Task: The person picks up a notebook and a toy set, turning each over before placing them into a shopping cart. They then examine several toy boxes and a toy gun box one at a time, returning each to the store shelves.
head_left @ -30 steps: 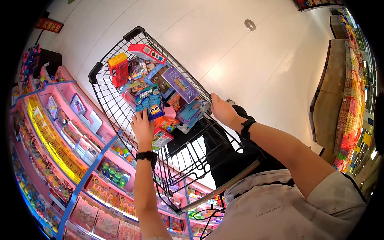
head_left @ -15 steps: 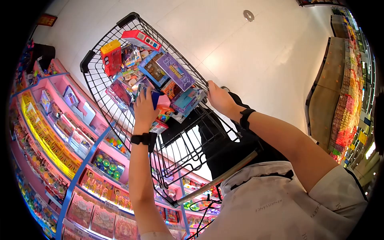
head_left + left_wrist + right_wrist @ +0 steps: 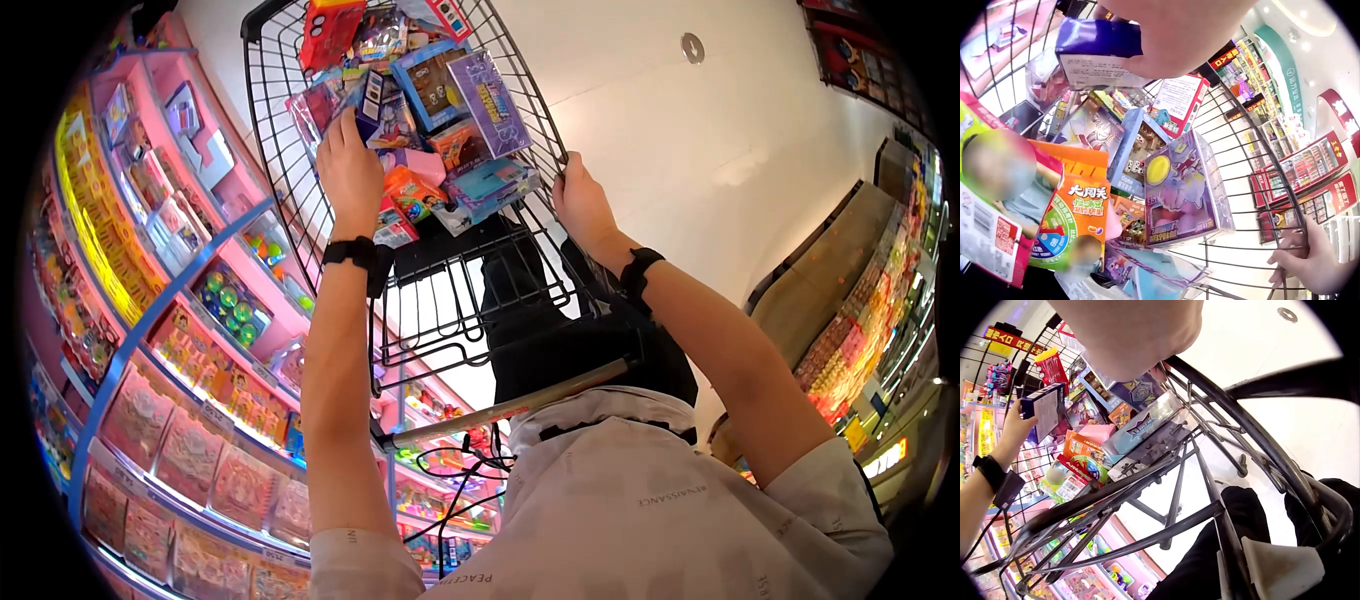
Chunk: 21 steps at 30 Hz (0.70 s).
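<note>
A black wire shopping cart [image 3: 262, 150] holds several packaged toys and snacks. The left hand [image 3: 350, 180] grips a dark blue box [image 3: 370, 104] at the cart's left side, tilted up on edge; the left wrist view shows its blue side [image 3: 1099, 39] and printed white face. The right hand [image 3: 588, 208] has its fingers curled round the cart's right rim, as the left wrist view also shows. Between the hands lie a purple box [image 3: 490, 103], a blue-framed box [image 3: 432, 86], an orange packet [image 3: 413, 192] and a pink item [image 3: 420, 165].
Pink shelves [image 3: 205, 180] packed with toys run along the cart's left. Pale floor [image 3: 660, 120] lies to the right, with display racks [image 3: 850, 290] beyond. The cart's handle bar [image 3: 510, 404] is close to the person's shirt.
The blue box has been turned from lying face up to tilted on edge in the left hand. The cart sits higher in the head view, and the right hand remains on its rim.
</note>
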Each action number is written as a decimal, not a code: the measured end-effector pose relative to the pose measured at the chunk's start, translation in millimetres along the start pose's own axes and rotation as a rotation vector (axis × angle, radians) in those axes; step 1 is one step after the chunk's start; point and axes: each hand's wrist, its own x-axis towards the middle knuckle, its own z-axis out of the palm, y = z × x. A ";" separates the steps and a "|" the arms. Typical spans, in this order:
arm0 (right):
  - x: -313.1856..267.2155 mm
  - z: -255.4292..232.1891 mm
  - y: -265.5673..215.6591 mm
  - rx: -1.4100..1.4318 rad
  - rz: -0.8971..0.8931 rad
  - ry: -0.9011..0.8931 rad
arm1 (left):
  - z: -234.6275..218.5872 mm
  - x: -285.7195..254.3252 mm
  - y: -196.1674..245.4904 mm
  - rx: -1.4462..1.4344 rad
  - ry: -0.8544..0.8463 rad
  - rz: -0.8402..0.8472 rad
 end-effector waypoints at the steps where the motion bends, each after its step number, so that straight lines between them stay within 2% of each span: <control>1: -0.2 -0.7 -0.8 -0.007 -0.002 -0.002 | 3.6 -3.5 1.8 0.056 0.026 -0.036; 2: 0.8 -1.1 -1.1 -0.004 -0.018 0.004 | 6.7 -6.3 2.9 0.113 0.049 -0.068; 3: 1.4 -1.3 -0.9 0.000 -0.034 0.009 | 9.4 -11.3 4.5 0.156 -0.008 -0.128; 6: -3.1 -1.3 -0.4 0.013 -0.031 -0.002 | 13.7 -27.9 14.0 0.083 -0.022 -0.215; 7: -0.3 -1.7 -1.0 0.019 -0.027 0.000 | 11.5 -30.1 18.3 0.049 0.022 -0.176; 10: 0.8 -0.1 -1.2 0.027 -0.016 0.007 | 7.5 -32.9 38.0 -0.095 -0.108 -0.067; 11: 1.5 -0.8 -0.7 0.031 -0.011 0.007 | 17.2 -35.9 42.3 -0.233 -0.234 -0.031; 14: -2.2 -1.0 -5.3 0.038 -0.011 0.001 | 55.9 -60.7 43.4 -0.061 -0.396 0.163; 19: 0.4 -1.2 -2.1 0.037 -0.021 0.007 | 74.9 -65.5 51.9 0.083 -0.735 0.178; 21: -0.8 -2.6 -3.6 0.032 0.021 -0.014 | 81.4 -78.2 58.3 0.159 -0.697 0.226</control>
